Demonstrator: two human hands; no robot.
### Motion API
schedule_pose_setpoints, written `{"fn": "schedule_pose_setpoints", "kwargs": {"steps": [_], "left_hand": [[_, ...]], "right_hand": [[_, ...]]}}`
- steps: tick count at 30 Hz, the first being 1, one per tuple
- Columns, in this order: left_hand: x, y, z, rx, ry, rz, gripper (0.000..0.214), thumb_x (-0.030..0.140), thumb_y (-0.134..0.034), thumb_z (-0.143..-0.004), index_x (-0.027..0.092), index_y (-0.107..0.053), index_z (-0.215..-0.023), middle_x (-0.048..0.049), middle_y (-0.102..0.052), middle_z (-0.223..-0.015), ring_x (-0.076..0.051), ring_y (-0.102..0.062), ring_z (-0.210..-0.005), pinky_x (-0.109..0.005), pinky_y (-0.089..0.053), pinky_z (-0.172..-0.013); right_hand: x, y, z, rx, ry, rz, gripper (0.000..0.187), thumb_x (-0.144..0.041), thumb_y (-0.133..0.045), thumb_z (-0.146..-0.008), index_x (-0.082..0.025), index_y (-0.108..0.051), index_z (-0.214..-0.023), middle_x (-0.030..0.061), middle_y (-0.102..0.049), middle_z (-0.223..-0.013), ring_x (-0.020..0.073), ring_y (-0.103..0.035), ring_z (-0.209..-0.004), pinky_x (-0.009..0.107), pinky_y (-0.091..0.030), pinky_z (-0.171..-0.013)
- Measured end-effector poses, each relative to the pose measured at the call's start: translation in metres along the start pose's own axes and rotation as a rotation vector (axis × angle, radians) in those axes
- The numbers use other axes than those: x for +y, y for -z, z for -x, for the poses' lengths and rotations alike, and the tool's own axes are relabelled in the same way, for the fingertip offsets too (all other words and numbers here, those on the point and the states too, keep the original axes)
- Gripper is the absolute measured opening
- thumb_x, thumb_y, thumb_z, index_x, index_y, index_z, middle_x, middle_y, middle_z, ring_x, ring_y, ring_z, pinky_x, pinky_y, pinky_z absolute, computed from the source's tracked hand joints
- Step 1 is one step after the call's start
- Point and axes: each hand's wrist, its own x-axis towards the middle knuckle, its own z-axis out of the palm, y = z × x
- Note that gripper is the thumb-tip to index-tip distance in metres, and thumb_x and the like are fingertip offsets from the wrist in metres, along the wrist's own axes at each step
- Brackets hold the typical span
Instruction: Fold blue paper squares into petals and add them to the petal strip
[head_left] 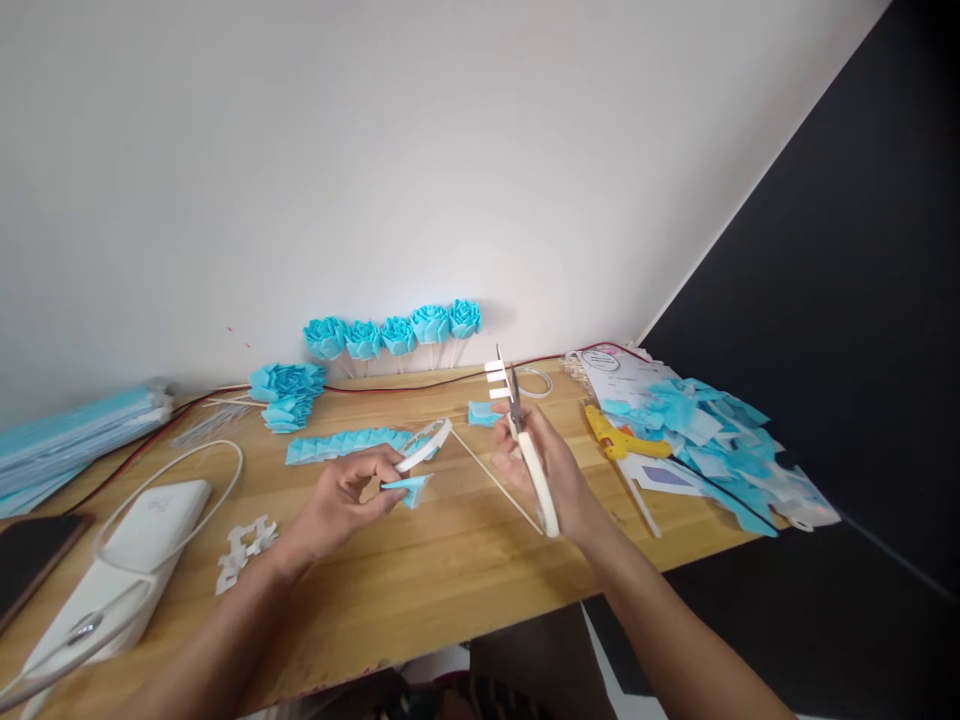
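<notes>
Forearms (675,620) over table (420,590); left hand (345,500) pinches ring (426,452) and blue piece (415,492), right hand (564,480) grips scissors (534,475).
White tabs (492,377) by blades (515,400): slack pinch could drop piece; stray snip could spoil tabs.

No word, brand or number can be read with certainty. On the white sheet (622,378) at the back right of the table (450,585), an oval outline (601,361) encloses dark printed lines, too small and slanted to make out. A violet-grey printed block (664,477) stands on white paper near the yellow glue gun (621,441); any lettering in it is illegible. The white power bank (154,525) at left bears a faint grey mark (160,504) near its far end, too blurred to decipher
</notes>
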Motion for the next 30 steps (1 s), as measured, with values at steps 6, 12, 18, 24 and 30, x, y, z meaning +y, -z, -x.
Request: {"fn": "schedule_pose_setpoints", "kwargs": {"steps": [6, 12, 18, 24, 30], "left_hand": [[-0.005, -0.001, 0.0, 0.054, 0.005, 0.094, 0.013, 0.02, -0.063, -0.084, 0.017, -0.061, -0.072, -0.0029, -0.061, -0.079, -0.015, -0.055, -0.075, -0.027, -0.04, -0.07], [-0.004, -0.002, -0.001, 0.11, -0.026, 0.129, 0.01, 0.017, -0.064, -0.082, 0.017, -0.062, -0.073, -0.0025, -0.061, -0.078, -0.014, -0.055, -0.074, -0.026, -0.041, -0.069], [0.001, 0.0, -0.001, 0.121, -0.013, 0.166, 0.013, 0.016, -0.064, -0.083, 0.016, -0.062, -0.07, -0.0023, -0.06, -0.076, -0.014, -0.054, -0.073, -0.025, -0.041, -0.067], [-0.001, 0.001, 0.001, 0.061, -0.039, 0.216, 0.012, 0.016, -0.065, -0.082, 0.016, -0.061, -0.071, -0.0025, -0.06, -0.077, -0.014, -0.053, -0.076, -0.026, -0.041, -0.07], [-0.002, -0.001, 0.002, -0.005, -0.02, 0.227, 0.013, 0.019, -0.063, -0.084, 0.016, -0.06, -0.072, -0.0042, -0.061, -0.078, -0.015, -0.053, -0.075, -0.027, -0.04, -0.069]], "right_hand": [[0.012, -0.004, 0.009, 0.076, 0.31, 0.622, 0.047, -0.02, -0.062, -0.078, -0.019, -0.051, -0.124, 0.0075, -0.061, -0.097, 0.0239, -0.053, -0.09, 0.04, -0.043, -0.083], [0.012, -0.003, 0.009, 0.101, 0.187, 0.468, 0.044, -0.026, -0.061, -0.081, -0.019, -0.055, -0.124, 0.0084, -0.062, -0.095, 0.0241, -0.055, -0.089, 0.041, -0.044, -0.083], [0.017, 0.01, 0.018, -0.462, -0.192, -0.613, 0.055, -0.055, -0.047, -0.088, -0.014, -0.053, -0.124, 0.0054, -0.059, -0.078, 0.0164, -0.059, -0.061, 0.028, -0.046, -0.053], [0.031, 0.002, 0.032, -0.684, -0.367, -0.909, 0.059, -0.059, -0.049, -0.086, -0.009, -0.063, -0.115, 0.0035, -0.059, -0.064, 0.0128, -0.055, -0.049, 0.025, -0.046, -0.05], [0.037, -0.005, 0.034, -0.77, -0.4, -0.994, 0.06, -0.058, -0.052, -0.085, -0.008, -0.063, -0.117, 0.0037, -0.06, -0.064, 0.012, -0.054, -0.048, 0.025, -0.047, -0.047]]}}
